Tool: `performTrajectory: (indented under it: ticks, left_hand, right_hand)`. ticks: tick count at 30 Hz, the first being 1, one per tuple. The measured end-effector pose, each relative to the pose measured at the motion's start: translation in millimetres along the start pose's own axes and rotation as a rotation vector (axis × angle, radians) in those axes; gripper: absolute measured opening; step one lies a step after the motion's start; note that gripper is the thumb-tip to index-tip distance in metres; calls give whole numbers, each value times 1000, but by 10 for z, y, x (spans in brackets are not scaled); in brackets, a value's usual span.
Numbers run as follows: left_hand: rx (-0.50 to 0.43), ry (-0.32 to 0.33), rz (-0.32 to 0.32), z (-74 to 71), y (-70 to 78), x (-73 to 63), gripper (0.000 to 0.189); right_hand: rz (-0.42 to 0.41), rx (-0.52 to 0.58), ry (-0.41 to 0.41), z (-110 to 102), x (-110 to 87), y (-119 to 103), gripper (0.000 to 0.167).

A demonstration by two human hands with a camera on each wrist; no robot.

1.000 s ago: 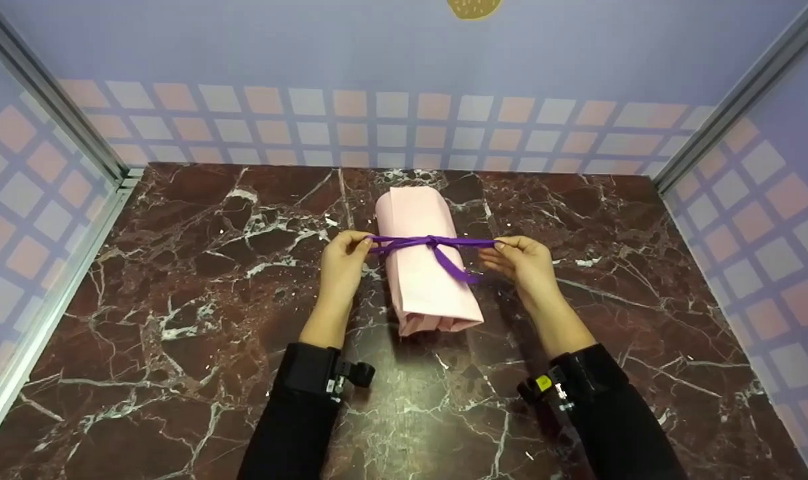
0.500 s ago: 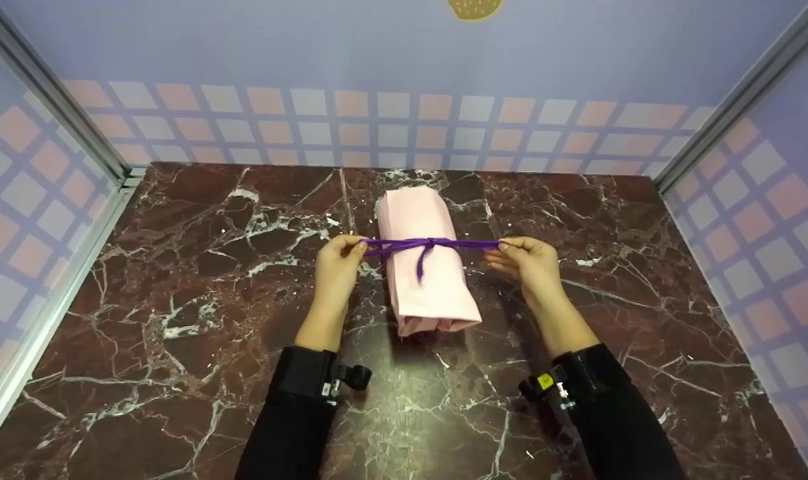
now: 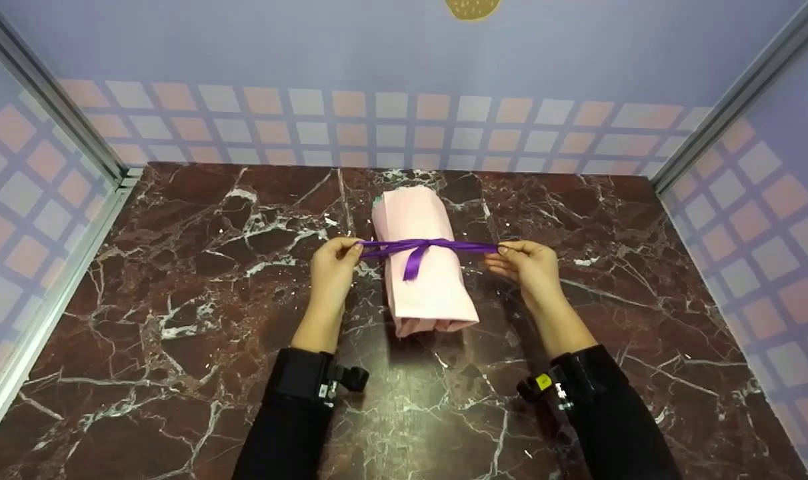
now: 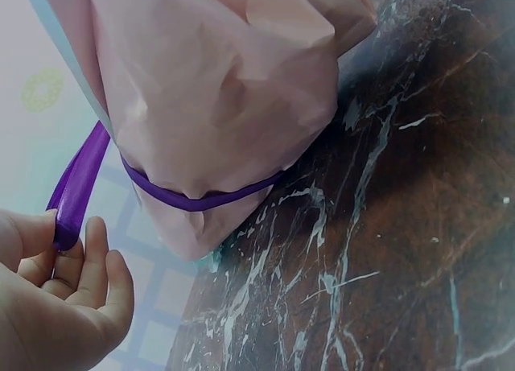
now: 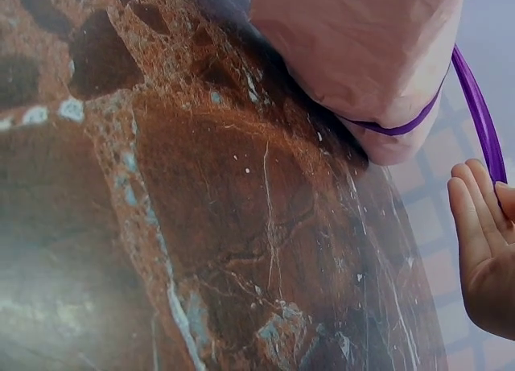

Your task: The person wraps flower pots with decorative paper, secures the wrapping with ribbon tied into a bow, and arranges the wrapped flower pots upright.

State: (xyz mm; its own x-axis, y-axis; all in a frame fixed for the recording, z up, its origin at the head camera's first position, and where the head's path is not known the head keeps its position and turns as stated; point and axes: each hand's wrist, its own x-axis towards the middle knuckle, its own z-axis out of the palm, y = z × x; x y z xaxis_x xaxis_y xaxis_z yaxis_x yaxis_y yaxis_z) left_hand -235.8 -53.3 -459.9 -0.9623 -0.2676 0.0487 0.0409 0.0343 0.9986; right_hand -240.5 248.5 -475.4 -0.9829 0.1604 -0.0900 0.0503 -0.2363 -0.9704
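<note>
A pink paper-wrapped bundle lies lengthwise on the table, its near end folded in. Round its middle runs a purple ribbon, knotted on top, with one tail hanging toward the near end. On the left, my left hand pinches a loop of the ribbon between thumb and forefinger; the left wrist view shows that loop folded over at the fingertips. My right hand pinches the ribbon on the other side, its remaining fingers extended. The ribbon is drawn straight between both hands across the bundle.
The dark marbled table spreads around the bundle. A patterned wall stands behind it, with side panels to the left and right. Small wrist cameras sit on both black sleeves.
The left hand has moved slightly left and the right hand slightly right, drawing the ribbon out longer. The hanging tail has swung from right to left, and the bundle has shifted a little left.
</note>
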Motion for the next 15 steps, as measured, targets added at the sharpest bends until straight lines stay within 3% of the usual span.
performTrajectory:
  ticks: [15]
  left_hand:
    - [-14, 38, 8, 79, -43, 6, 9]
  right_hand:
    - [24, 27, 54, -62, 17, 65, 12]
